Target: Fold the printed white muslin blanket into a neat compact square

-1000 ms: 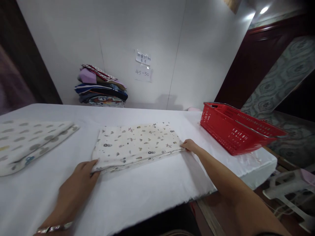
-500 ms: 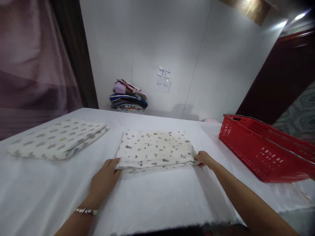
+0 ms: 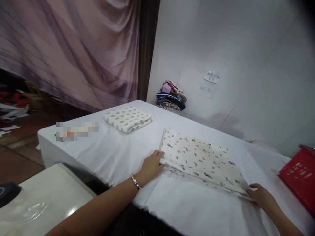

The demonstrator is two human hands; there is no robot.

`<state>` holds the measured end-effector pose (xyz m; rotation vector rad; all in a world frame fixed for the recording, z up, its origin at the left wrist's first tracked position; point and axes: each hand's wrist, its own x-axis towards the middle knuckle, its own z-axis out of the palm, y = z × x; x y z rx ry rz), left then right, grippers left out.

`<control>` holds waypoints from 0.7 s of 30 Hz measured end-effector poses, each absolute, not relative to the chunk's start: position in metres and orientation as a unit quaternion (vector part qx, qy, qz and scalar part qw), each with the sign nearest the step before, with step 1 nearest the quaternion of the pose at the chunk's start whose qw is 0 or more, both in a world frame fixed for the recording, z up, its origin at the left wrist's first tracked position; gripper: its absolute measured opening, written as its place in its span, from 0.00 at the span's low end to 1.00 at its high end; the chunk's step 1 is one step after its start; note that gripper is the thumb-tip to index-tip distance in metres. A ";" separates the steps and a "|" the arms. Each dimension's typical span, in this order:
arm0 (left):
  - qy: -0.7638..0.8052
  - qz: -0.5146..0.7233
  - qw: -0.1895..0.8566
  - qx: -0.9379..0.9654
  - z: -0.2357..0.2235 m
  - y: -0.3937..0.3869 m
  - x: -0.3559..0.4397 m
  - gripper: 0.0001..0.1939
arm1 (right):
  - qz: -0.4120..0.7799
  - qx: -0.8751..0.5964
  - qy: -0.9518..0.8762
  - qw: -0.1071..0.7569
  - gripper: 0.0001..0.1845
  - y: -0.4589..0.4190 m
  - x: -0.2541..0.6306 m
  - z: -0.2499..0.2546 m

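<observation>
A folded white cloth [image 3: 199, 157] with small scattered prints lies flat on the white-covered table. My left hand [image 3: 154, 165], a bracelet on its wrist, pinches the cloth's near left corner. At the near right corner, my right hand [image 3: 262, 196] grips the layered edge between thumb and fingers. The folded layers show along the near side between both hands. Farther left on the table sits a second folded cloth [image 3: 128, 119], white with grey cloud-like shapes, touched by neither hand.
A red basket [image 3: 300, 177] stands at the right. Behind the table, a stack of folded fabrics [image 3: 171, 98] rests against the wall, left of paper signs [image 3: 208, 85]. A blurred-out item [image 3: 76, 131] lies near the table's left end. A pale glossy surface [image 3: 46, 196] is at lower left.
The view has swung left, so the table's contents appear farther right and the floor and table end show. Both hands keep hold of the same two corners of the printed cloth.
</observation>
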<state>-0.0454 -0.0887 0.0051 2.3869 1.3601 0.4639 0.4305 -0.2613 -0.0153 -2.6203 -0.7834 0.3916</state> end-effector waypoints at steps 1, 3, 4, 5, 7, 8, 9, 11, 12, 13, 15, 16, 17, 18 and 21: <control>0.486 0.168 0.178 0.839 0.005 -0.089 -0.046 0.22 | 0.087 -0.931 -0.315 0.164 0.12 -0.257 0.428 -0.014; 0.501 0.170 0.190 0.827 0.005 -0.089 -0.045 0.20 | 0.003 -0.903 -0.403 0.148 0.21 -0.244 0.406 -0.008; 0.510 0.170 0.199 0.820 0.006 -0.089 -0.045 0.19 | -0.018 -0.879 -0.451 0.156 0.23 -0.236 0.386 -0.005; 0.518 0.169 0.207 0.813 0.006 -0.089 -0.045 0.17 | -0.009 -0.854 -0.488 0.179 0.23 -0.226 0.361 -0.002; 0.530 0.166 0.218 0.803 0.007 -0.089 -0.044 0.15 | 0.063 -0.792 -0.566 0.218 0.22 -0.206 0.301 0.002; 0.532 0.163 0.221 0.801 0.007 -0.089 -0.044 0.15 | 0.085 -0.751 -0.615 0.222 0.21 -0.195 0.268 0.003; 0.532 0.161 0.221 0.802 0.007 -0.089 -0.045 0.14 | 0.089 -0.706 -0.665 0.228 0.20 -0.184 0.235 0.004; 0.525 0.158 0.218 0.807 0.007 -0.089 -0.046 0.14 | 0.080 -0.614 -0.752 0.227 0.20 -0.164 0.179 0.005; 0.521 0.158 0.214 0.811 0.006 -0.089 -0.046 0.14 | 0.075 -0.579 -0.781 0.222 0.20 -0.154 0.156 0.006; 0.518 0.160 0.208 0.814 0.006 -0.089 -0.047 0.15 | 0.066 -0.557 -0.798 0.222 0.20 -0.144 0.138 0.006; 0.518 0.162 0.200 0.816 0.005 -0.088 -0.047 0.17 | 0.073 -0.536 -0.811 0.221 0.19 -0.127 0.118 0.006; 0.521 0.162 0.199 0.814 0.004 -0.088 -0.047 0.17 | 0.089 -0.535 -0.807 0.233 0.19 -0.120 0.114 0.005; 0.525 0.161 0.201 0.811 0.004 -0.088 -0.047 0.17 | 0.113 -0.541 -0.792 0.258 0.18 -0.114 0.114 0.004; 0.529 0.161 0.204 0.808 0.003 -0.088 -0.046 0.16 | 0.146 -0.554 -0.765 0.294 0.16 -0.110 0.116 0.003; 0.544 0.156 0.197 0.800 0.003 -0.088 -0.044 0.13 | 0.264 -0.603 -0.625 0.419 0.13 -0.105 0.129 0.000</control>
